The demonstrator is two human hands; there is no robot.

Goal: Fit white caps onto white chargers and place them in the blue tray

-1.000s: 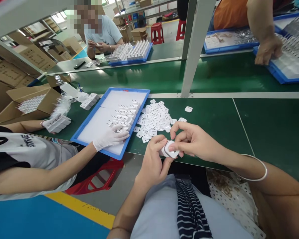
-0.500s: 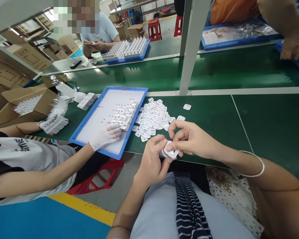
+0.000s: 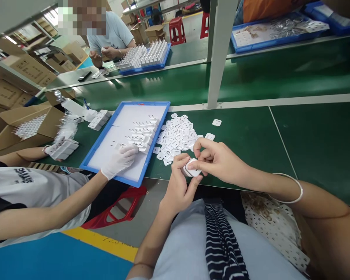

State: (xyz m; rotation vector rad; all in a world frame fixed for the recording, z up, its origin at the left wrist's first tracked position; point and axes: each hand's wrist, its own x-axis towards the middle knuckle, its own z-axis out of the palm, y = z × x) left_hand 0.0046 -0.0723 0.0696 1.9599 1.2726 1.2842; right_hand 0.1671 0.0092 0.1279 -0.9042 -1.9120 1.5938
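My left hand [image 3: 179, 186] is wrapped round a small white power adapter [image 3: 191, 167] with rounded corners, a dark line showing along its edge. My right hand [image 3: 218, 161] bends over it from the other side, thumb pressed on its flat white face and fingers curled. Partly covered by the fingers, the adapter's far side cannot be seen. Just beyond both hands lies a heap of flat white square pieces [image 3: 176, 134] with rounded corners, each bearing a small dark mark. Two loose ones, one a single white piece [image 3: 217, 122], lie right of the heap.
Left of the heap, a blue-rimmed tray [image 3: 125, 104] holds rows of white adapters with pins up [image 3: 146, 134]. A co-worker's gloved hand [image 3: 119, 161] reaches into it; the other glove grips several adapters [image 3: 65, 149]. A metal post [image 3: 217, 54] stands ahead.
The view has shifted slightly. My hands still hold the adapter, and my right thumb stays on its face. The co-worker's gloved hand in the tray has drawn slightly back to the left.
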